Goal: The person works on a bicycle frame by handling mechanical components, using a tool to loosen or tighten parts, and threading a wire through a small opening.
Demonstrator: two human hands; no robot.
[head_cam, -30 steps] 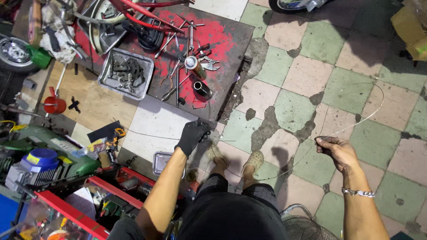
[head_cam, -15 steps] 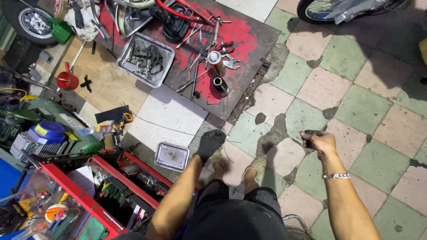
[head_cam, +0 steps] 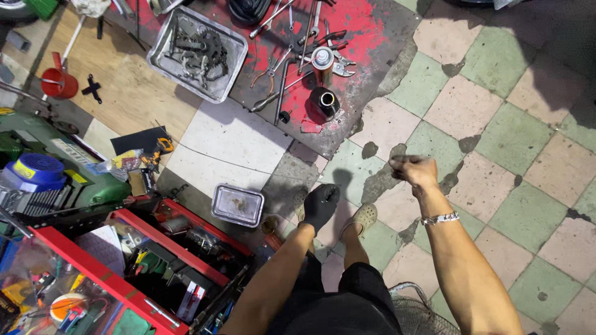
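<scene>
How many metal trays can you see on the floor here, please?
2. A large metal tray full of chain parts lies at the top left, on the red mat's edge. A small metal tray sits beside the red toolbox, left of the gloved left hand. Clutter could hide others.

Place: this was a repair workshop, worked at floor level.
Floor: worn green and cream tiles (head_cam: pixel 496 136), cracked and stained.
Tools: pliers and wrenches lay across a red-painted board (head_cam: pixel 366 43).
Parts: a metal tray (head_cam: pixel 197 53) held chain and sprockets.
Storage: an open red tool chest (head_cam: pixel 155 254) stood beside a green machine (head_cam: pixel 56 180).
</scene>
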